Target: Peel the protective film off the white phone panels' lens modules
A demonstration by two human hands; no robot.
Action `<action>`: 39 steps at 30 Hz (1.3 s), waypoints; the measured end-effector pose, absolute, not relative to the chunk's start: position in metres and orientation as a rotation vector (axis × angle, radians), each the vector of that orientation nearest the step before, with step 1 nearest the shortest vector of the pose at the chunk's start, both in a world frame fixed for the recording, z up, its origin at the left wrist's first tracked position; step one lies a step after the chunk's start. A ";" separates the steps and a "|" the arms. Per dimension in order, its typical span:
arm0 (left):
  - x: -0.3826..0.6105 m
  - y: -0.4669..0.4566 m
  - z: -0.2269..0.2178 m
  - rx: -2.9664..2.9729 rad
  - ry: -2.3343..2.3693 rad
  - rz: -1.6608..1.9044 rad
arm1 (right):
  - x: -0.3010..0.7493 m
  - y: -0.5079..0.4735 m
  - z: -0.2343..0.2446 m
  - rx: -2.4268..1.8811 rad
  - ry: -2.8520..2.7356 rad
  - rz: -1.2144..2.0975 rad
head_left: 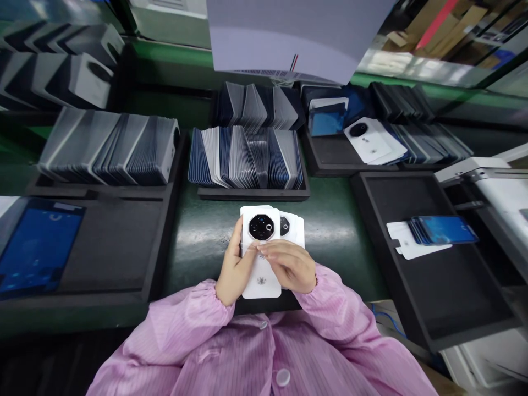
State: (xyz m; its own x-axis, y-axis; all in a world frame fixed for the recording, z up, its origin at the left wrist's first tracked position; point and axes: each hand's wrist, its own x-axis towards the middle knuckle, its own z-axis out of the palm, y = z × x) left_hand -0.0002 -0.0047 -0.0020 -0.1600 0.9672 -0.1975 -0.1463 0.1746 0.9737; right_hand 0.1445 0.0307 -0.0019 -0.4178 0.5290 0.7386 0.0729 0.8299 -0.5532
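Note:
A small fanned stack of white phone back covers (260,242) with dark round camera openings is held over the green bench. My left hand (231,269) grips the stack's left edge from below. My right hand (289,267) lies across the front cover, its fingers curled and pressed on the cover's middle. A second cover (293,226) peeks out behind on the right. Pink sleeves cover both arms.
A black tray (251,192) just beyond holds several upright rows of covers. More trays of covers sit left (107,148) and far right (371,146). A black tray at the right holds blue-filmed parts (443,229). A blue panel (39,247) lies at the left.

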 end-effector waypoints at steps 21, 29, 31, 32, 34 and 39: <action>-0.001 -0.008 -0.005 1.066 1.349 1.316 | 0.145 0.030 0.004 -0.424 -1.980 0.495; -0.002 -0.008 -0.002 1.065 1.346 1.302 | 0.147 0.029 0.004 -0.449 -1.990 0.472; -0.001 -0.007 -0.001 1.040 1.344 1.288 | 0.147 0.029 0.004 -0.478 -1.990 0.460; -0.001 -0.007 0.000 1.019 1.342 1.279 | 0.147 0.029 0.003 -0.494 -1.986 0.455; -0.001 -0.006 0.002 0.960 1.336 1.254 | 0.147 0.030 0.002 -0.517 -1.977 0.437; -0.001 -0.004 0.004 0.813 1.293 1.193 | 0.146 0.031 0.001 -0.543 -1.999 0.387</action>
